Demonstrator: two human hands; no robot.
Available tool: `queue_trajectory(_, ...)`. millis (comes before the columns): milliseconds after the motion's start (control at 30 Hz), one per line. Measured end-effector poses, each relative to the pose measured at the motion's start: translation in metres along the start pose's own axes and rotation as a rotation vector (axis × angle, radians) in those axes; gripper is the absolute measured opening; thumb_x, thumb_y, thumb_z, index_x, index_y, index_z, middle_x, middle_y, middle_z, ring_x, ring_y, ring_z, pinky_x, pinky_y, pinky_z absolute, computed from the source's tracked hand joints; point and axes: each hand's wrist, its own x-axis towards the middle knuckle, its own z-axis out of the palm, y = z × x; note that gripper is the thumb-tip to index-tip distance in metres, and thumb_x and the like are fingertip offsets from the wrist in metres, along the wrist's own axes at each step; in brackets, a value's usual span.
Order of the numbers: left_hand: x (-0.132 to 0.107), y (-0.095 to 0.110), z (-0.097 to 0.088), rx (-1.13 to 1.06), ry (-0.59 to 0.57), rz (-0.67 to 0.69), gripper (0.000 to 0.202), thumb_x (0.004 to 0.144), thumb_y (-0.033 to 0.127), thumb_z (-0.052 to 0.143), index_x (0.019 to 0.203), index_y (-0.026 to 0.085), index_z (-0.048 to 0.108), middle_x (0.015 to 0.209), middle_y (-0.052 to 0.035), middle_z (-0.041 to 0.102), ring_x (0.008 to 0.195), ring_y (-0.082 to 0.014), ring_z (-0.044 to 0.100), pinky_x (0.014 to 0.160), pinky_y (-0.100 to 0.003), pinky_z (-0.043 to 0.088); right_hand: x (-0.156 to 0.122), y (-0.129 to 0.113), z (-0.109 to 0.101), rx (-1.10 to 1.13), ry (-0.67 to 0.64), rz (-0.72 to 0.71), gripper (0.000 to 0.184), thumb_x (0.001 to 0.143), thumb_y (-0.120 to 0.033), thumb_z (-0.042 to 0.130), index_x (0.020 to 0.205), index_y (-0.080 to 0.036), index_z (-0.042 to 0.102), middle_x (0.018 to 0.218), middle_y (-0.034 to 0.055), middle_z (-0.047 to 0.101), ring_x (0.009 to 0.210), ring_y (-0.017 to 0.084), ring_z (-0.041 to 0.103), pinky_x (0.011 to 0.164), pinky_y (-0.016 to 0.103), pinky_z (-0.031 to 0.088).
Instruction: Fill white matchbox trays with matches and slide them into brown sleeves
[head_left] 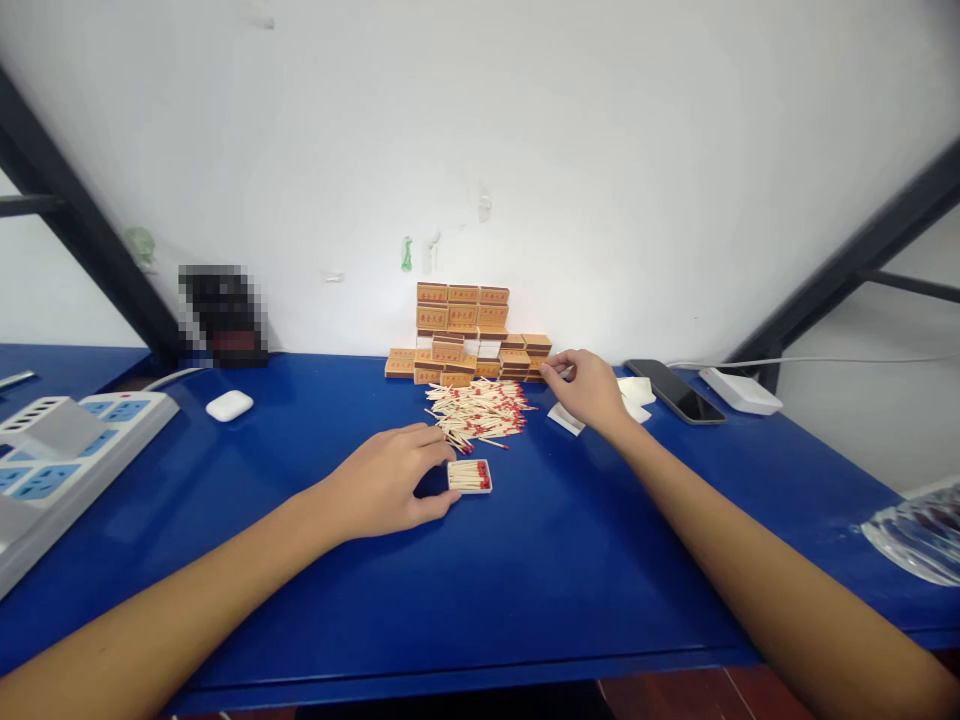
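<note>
My left hand rests on the blue table. Its thumb and forefinger hold the left end of a white matchbox tray, in which several red-tipped matches lie side by side. A heap of loose matches spreads just behind the tray. Farther back, stacked yellow-and-brown matchboxes stand against the wall. At the right end of that stack, the fingers of my right hand are pinched at the edge of a low matchbox. The exact contact of those fingertips is partly hidden.
White paper pieces lie under and beside my right wrist. Behind them are a dark phone and a white box. On the left are a white earphone case and a power strip. Clear plastic sits far right.
</note>
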Motion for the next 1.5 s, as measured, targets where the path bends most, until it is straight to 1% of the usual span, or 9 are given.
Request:
queue_trajectory(400, 0.000, -0.010, 0.001, 0.025, 0.061, -0.070, 0.026, 0.094, 0.036, 0.068, 0.114, 0.019, 0.072, 0.100, -0.0063, 0.074, 0.087, -0.0227, 0.070, 0.075, -0.037, 0.057, 0.024, -0.027, -0.002, 0.280, -0.117, 0.202, 0.035, 0.088, -0.043, 0.069, 0.064, -0.018, 0.064, 0.063, 0.0028, 0.060, 0.061, 0.016, 0.052, 0.060, 0.033, 0.037)
queue_trajectory(567, 0.000, -0.010, -0.001, 0.009, 0.030, -0.069, 0.035, 0.096, 0.046, 0.068, 0.119, 0.020, 0.071, 0.102, -0.0074, 0.072, 0.092, -0.0243, 0.069, 0.078, -0.038, 0.057, -0.012, -0.041, -0.030, 0.447, -0.179, 0.212, 0.043, 0.087, -0.057, 0.067, 0.067, -0.020, 0.058, 0.059, -0.0029, 0.047, 0.056, 0.012, 0.039, 0.054, 0.030, 0.030)
queue_trajectory(733, -0.002, -0.013, -0.007, -0.058, 0.212, -0.149, 0.069, 0.093, 0.060, 0.070, 0.149, 0.023, 0.053, 0.108, -0.0064, 0.070, 0.088, -0.0209, 0.064, 0.080, -0.038, 0.056, -0.062, -0.080, -0.038, 0.874, -0.503, 0.070, 0.041, 0.085, -0.057, 0.076, 0.078, -0.020, 0.060, 0.068, -0.0043, 0.048, 0.057, 0.010, 0.035, 0.053, 0.027, 0.029)
queue_trajectory(867, -0.001, -0.017, -0.010, -0.122, 0.246, -0.118, 0.048, 0.096, 0.050, 0.071, 0.136, 0.025, 0.064, 0.100, -0.0028, 0.069, 0.081, -0.0166, 0.062, 0.075, -0.031, 0.053, -0.082, -0.101, -0.032, 0.855, -0.655, -0.027, 0.039, 0.091, -0.057, 0.072, 0.080, -0.020, 0.063, 0.071, -0.0018, 0.055, 0.061, 0.012, 0.044, 0.057, 0.028, 0.035)
queue_trajectory(967, 0.001, -0.017, -0.014, -0.159, 0.210, -0.095, 0.031, 0.097, 0.043, 0.071, 0.121, 0.025, 0.072, 0.093, -0.0010, 0.068, 0.078, -0.0152, 0.061, 0.073, -0.029, 0.050, -0.082, -0.098, -0.029, 0.800, -0.633, -0.099, 0.037, 0.098, -0.054, 0.064, 0.083, -0.020, 0.064, 0.078, 0.0007, 0.060, 0.068, 0.014, 0.051, 0.062, 0.029, 0.040)
queue_trajectory(1100, 0.003, -0.022, -0.019, -0.173, 0.218, -0.129, 0.032, 0.095, 0.045, 0.072, 0.119, 0.025, 0.074, 0.093, -0.0009, 0.069, 0.076, -0.0145, 0.060, 0.071, -0.027, 0.049, -0.079, -0.080, -0.025, 0.549, -0.531, -0.274, 0.026, 0.101, -0.047, 0.063, 0.098, -0.021, 0.067, 0.089, 0.0025, 0.066, 0.077, 0.017, 0.056, 0.069, 0.031, 0.043)
queue_trajectory(1233, 0.003, -0.029, -0.022, -0.151, 0.235, -0.174, 0.033, 0.095, 0.047, 0.072, 0.118, 0.024, 0.075, 0.092, -0.0010, 0.069, 0.073, -0.0136, 0.059, 0.069, -0.027, 0.048, -0.084, -0.076, -0.023, 0.350, -0.603, -0.500, 0.031, 0.094, -0.043, 0.076, 0.119, -0.025, 0.069, 0.111, 0.0052, 0.068, 0.089, 0.019, 0.059, 0.078, 0.033, 0.046)
queue_trajectory(1333, 0.003, -0.031, -0.021, -0.142, 0.230, -0.187, 0.034, 0.095, 0.047, 0.071, 0.117, 0.023, 0.076, 0.091, -0.0017, 0.069, 0.072, -0.0138, 0.058, 0.069, -0.028, 0.048, -0.089, -0.081, -0.025, 0.316, -0.667, -0.516, 0.029, 0.096, -0.034, 0.073, 0.123, -0.024, 0.067, 0.118, 0.0065, 0.065, 0.094, 0.019, 0.060, 0.081, 0.033, 0.047)
queue_trajectory(1500, 0.002, -0.030, -0.019, -0.131, 0.208, -0.182, 0.034, 0.095, 0.049, 0.070, 0.117, 0.024, 0.075, 0.093, -0.0021, 0.068, 0.075, -0.0150, 0.059, 0.070, -0.029, 0.048, -0.082, -0.079, -0.038, 0.258, -0.749, -0.484, 0.023, 0.093, -0.024, 0.071, 0.116, -0.023, 0.066, 0.102, 0.0030, 0.064, 0.087, 0.018, 0.058, 0.078, 0.032, 0.046)
